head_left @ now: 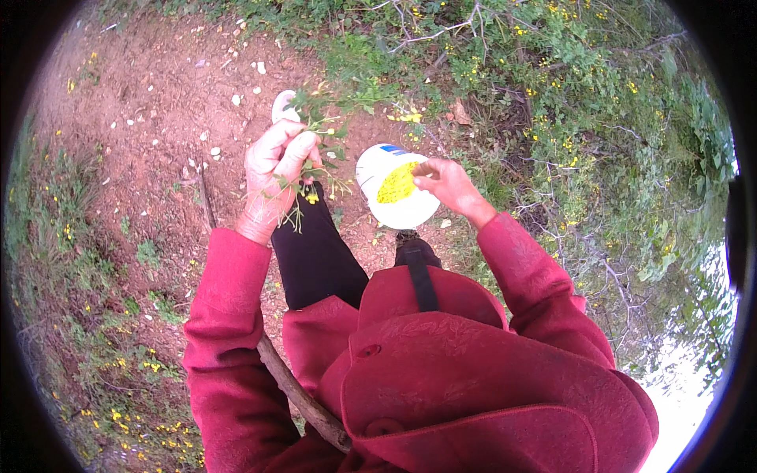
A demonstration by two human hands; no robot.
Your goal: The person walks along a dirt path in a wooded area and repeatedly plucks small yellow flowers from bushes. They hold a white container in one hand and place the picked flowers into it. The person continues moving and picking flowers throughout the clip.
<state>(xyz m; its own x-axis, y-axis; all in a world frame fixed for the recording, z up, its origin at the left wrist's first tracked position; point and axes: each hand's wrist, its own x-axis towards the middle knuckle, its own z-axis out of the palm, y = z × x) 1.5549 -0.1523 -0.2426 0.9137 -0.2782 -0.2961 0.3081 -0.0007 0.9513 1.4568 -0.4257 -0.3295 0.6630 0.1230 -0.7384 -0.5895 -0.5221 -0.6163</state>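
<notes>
My left hand [277, 162] is closed around a thin green sprig [335, 142] with leaves, fine stems and a few small yellow flowers. Stems stick out above and below the fingers. To the right, a white bucket [406, 214] hangs or stands in front of my body; which one, I cannot tell. Yellow petals [394, 188] lie inside it. Over the bucket's right rim reaches my right hand [453, 189], its thumb and fingertips pressed together just at the petals. Whatever sits in that pinch is too small to make out.
A wooden stick [296, 386] runs along the inside of my left arm. Reddish bare soil [173, 94] with pale stones spreads ahead and left. Dense green bushes [552, 142] with yellow flowers and bare twigs crowd the right. A white shoe [285, 106] shows beyond my left hand.
</notes>
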